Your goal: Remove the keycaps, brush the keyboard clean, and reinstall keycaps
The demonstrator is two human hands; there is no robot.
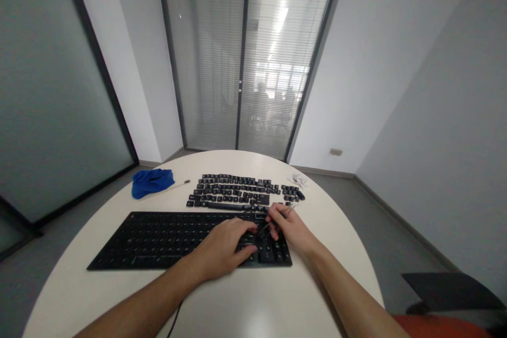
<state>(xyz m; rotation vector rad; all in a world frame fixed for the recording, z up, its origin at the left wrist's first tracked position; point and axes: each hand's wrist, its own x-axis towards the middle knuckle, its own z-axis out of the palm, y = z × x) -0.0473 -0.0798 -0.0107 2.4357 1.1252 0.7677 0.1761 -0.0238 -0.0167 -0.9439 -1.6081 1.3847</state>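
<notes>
A black keyboard [158, 237] lies across the table, its left and middle part stripped of keycaps, with keycaps still on at the right end. My left hand [227, 245] rests on it right of the middle, thumb and index finger apart, other fingers partly hidden. My right hand [287, 224] is closed in a pinch over the right end. It holds a thin wire-like metal tool [265, 229], angled down to the keys; its exact kind is unclear. Behind the keyboard, loose black keycaps [227, 190] lie in rows, with a smaller group [291, 191] to their right.
A blue cloth [152, 182] and a brush [174, 187] with a dark tip lie at the table's back left. Crumpled white tissue [298, 180] lies at the back right. A black cable [174, 319] runs toward the front edge of the round white table [253, 301].
</notes>
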